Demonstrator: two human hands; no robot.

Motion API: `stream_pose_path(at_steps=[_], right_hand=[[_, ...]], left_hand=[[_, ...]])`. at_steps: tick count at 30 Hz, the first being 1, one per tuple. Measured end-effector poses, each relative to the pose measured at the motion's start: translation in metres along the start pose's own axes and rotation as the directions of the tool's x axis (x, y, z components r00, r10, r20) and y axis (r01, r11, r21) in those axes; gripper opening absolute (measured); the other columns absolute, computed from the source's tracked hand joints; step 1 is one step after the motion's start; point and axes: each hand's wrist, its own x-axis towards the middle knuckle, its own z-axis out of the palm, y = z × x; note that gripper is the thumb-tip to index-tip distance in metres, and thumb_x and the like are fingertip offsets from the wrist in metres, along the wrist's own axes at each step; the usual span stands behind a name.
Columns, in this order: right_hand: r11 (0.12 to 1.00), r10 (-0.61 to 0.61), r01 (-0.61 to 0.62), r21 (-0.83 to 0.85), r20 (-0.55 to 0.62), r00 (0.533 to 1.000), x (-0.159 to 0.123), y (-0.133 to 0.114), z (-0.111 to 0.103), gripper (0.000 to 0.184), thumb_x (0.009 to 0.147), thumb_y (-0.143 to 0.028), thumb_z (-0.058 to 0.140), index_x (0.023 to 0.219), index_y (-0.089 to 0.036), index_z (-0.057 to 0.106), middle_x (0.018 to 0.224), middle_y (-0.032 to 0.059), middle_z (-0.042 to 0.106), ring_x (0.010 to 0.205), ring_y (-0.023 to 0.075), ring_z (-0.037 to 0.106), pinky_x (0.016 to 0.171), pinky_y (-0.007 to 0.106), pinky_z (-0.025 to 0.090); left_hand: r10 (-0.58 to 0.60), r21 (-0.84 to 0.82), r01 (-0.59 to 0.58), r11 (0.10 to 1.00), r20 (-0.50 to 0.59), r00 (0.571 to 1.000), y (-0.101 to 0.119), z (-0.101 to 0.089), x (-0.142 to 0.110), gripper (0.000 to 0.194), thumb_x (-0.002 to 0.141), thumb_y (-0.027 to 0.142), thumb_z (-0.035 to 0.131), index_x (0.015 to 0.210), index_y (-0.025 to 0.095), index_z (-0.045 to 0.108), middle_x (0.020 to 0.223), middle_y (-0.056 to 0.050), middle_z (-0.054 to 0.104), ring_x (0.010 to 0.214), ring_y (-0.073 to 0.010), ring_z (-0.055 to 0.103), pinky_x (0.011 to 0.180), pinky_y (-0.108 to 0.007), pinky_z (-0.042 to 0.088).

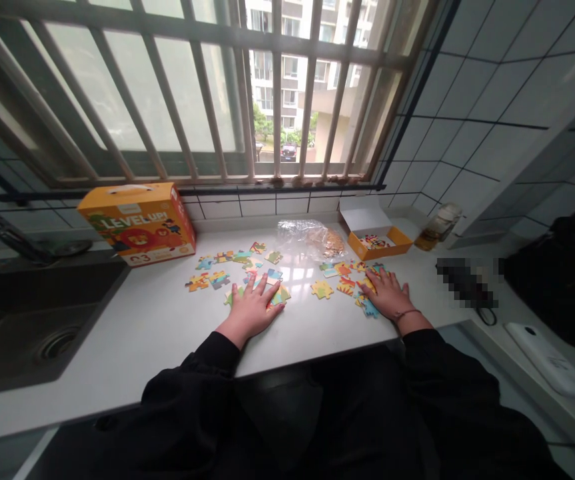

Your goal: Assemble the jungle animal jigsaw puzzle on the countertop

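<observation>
My left hand (253, 305) lies flat with fingers spread over several puzzle pieces on the white countertop (167, 333). Bits of green and yellow pieces show around its fingers. Beyond it are more loose puzzle pieces (218, 279) in a loose cluster. Also flat and spread, my right hand (388, 295) rests on another group of pieces at the right. A blue puzzle piece (368, 307) sticks out beside its palm, and a yellow puzzle piece (322, 289) lies to its left. The pieces under both palms are partly hidden.
An orange "LEVEL UP!" box (140, 227) stands back left, by the sink (27, 333). Clear plastic bag (297, 237), an open orange box (380, 247) with pieces inside, and a bottle (438, 227) line the back. A white device (552, 357) and a black bag (562, 280) lie right.
</observation>
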Motion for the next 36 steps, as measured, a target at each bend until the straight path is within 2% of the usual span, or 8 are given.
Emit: stream_pose_path(at_steps=[10,17,22,27,29,31,33,36], right_hand=[[0.991,-0.13,0.13,0.002,0.019,0.991,-0.011,-0.051,0.005,0.078,0.112,-0.077,0.032,0.178,-0.037,0.038,0.191,0.0099,0.02,0.174,0.0434,0.018,0.133,0.081,0.018],[0.975,-0.223,0.223,-0.002,0.066,0.973,-0.023,-0.108,0.005,0.079,0.111,-0.077,0.035,0.179,-0.037,0.036,0.192,0.0087,0.015,0.175,0.0424,0.013,0.134,0.078,0.015],[0.96,-0.279,0.277,0.042,0.079,0.957,-0.037,-0.148,0.001,0.081,0.11,-0.078,0.039,0.179,-0.035,0.037,0.192,0.0102,0.014,0.176,0.0439,0.011,0.134,0.078,0.013],[0.959,-0.268,0.256,0.119,0.09,0.959,-0.037,-0.161,-0.004,0.076,0.112,-0.074,0.035,0.179,-0.037,0.036,0.192,0.0087,0.012,0.175,0.0453,0.013,0.133,0.08,0.016],[0.966,-0.236,0.23,0.115,0.038,0.971,-0.025,-0.156,-0.011,0.07,0.116,-0.066,0.031,0.179,-0.037,0.037,0.191,0.0092,0.02,0.172,0.0436,0.022,0.132,0.076,0.024],[0.974,-0.216,0.218,0.055,-0.028,0.976,-0.005,-0.147,-0.022,0.062,0.118,-0.055,0.032,0.174,-0.033,0.046,0.183,0.0128,0.039,0.164,0.0389,0.04,0.131,0.065,0.035],[0.977,-0.215,0.214,-0.012,-0.045,0.976,0.02,-0.136,-0.036,0.055,0.117,-0.044,0.036,0.161,-0.026,0.064,0.162,0.0186,0.062,0.149,0.0341,0.058,0.125,0.05,0.045],[0.982,-0.184,0.184,-0.053,0.001,0.983,0.057,-0.119,-0.052,0.045,0.112,-0.034,0.046,0.135,-0.017,0.081,0.134,0.0235,0.077,0.127,0.0352,0.072,0.111,0.045,0.054]], left_hand=[[-0.035,0.022,0.035,0.999,-0.008,0.999,-0.032,-0.009,-0.022,0.068,0.112,0.066,0.042,0.177,0.044,0.041,0.19,-0.007,0.02,0.175,-0.0472,0.017,0.128,-0.088,0.003],[-0.174,0.084,0.173,0.981,0.007,0.985,-0.043,-0.013,-0.031,0.07,0.112,0.067,0.037,0.178,0.043,0.039,0.191,-0.007,0.016,0.176,-0.0451,0.013,0.127,-0.09,0.008],[-0.236,0.095,0.236,0.967,-0.011,0.972,-0.047,-0.014,-0.032,0.07,0.113,0.067,0.035,0.177,0.041,0.04,0.191,-0.007,0.016,0.175,-0.0474,0.014,0.128,-0.089,0.011],[-0.231,0.096,0.233,0.968,-0.036,0.972,-0.047,-0.012,-0.035,0.069,0.115,0.061,0.034,0.177,0.034,0.042,0.19,-0.011,0.017,0.176,-0.0452,0.015,0.131,-0.087,0.012],[-0.204,0.096,0.209,0.973,-0.058,0.977,-0.047,-0.011,-0.037,0.066,0.116,0.055,0.034,0.176,0.03,0.045,0.19,-0.012,0.02,0.176,-0.0441,0.015,0.132,-0.085,0.013],[-0.175,0.091,0.182,0.979,-0.077,0.981,-0.047,-0.011,-0.04,0.063,0.116,0.051,0.037,0.174,0.027,0.049,0.189,-0.013,0.024,0.176,-0.0436,0.017,0.132,-0.085,0.013],[-0.148,0.078,0.155,0.985,-0.096,0.984,-0.046,-0.012,-0.041,0.06,0.116,0.048,0.041,0.17,0.026,0.054,0.187,-0.014,0.03,0.175,-0.0429,0.021,0.133,-0.085,0.013],[-0.135,0.046,0.142,0.989,-0.144,0.98,-0.046,-0.011,-0.041,0.054,0.115,0.044,0.044,0.162,0.024,0.061,0.182,-0.016,0.042,0.171,-0.0415,0.033,0.134,-0.084,0.015]])
